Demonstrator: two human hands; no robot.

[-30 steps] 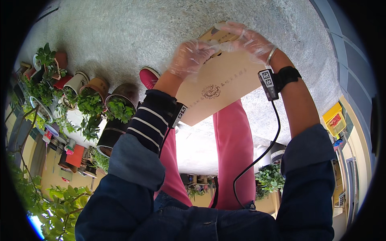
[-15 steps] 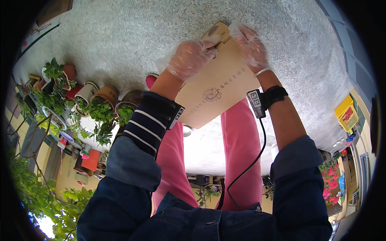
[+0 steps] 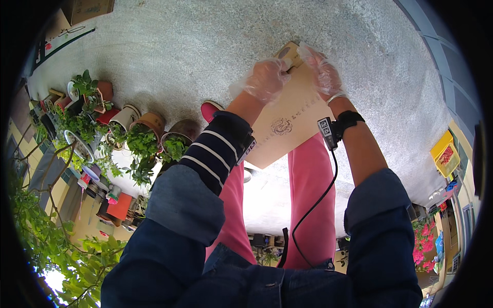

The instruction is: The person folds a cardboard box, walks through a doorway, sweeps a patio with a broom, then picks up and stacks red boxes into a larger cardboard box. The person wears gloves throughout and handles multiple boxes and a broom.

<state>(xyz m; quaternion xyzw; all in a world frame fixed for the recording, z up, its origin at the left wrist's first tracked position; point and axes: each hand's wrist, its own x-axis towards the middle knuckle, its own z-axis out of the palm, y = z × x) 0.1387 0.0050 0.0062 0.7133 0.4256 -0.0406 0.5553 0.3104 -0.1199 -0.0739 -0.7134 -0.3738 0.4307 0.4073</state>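
My plastic-gloved left hand (image 3: 266, 81) and right hand (image 3: 324, 73) pinch a tan printed cardboard box (image 3: 287, 131) near its far end, above grey floor (image 3: 205, 46).

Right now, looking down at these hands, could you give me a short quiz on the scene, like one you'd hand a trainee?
1. True or false: the left hand and the right hand both touch the tan package.
2. On which side does the person wear the silver bangle?
3. The gloves are: A) clear, B) black, C) green.

Key: 1. True. 2. The person's right. 3. A.
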